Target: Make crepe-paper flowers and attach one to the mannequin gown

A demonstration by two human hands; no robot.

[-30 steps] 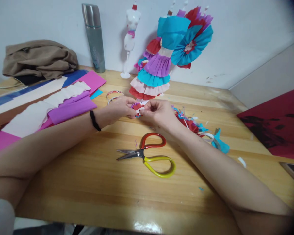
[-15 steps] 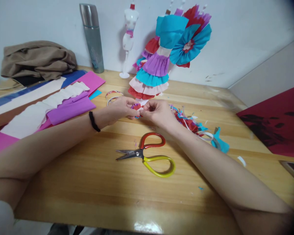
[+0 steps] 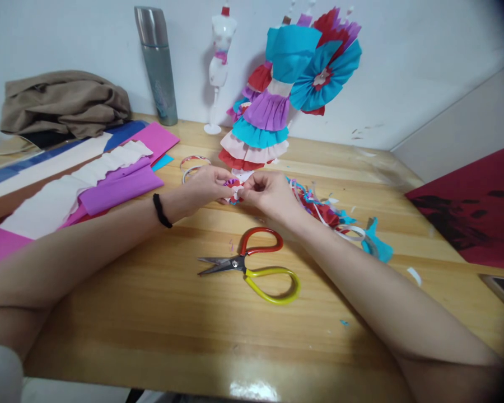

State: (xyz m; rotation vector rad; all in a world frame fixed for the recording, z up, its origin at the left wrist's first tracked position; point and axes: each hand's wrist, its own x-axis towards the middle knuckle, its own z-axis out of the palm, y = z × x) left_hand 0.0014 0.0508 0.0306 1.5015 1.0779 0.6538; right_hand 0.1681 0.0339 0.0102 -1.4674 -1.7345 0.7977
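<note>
While the left hand (image 3: 212,184) grasps the small ruffled flower (image 3: 235,194) at its edge, the right hand (image 3: 266,191) pinches it near the pale centre, just in front of the tiered paper dress (image 3: 269,109), above the counter (image 3: 151,313). Its purple, red and pale layers seem already together (finer details are hidden by the fingers), but neither hand has let go yet. The dress already carries its ruffles and a large blue flower (image 3: 306,92).

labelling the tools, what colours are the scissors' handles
One red handle and one yellow handle, seen best in the head view.
</note>
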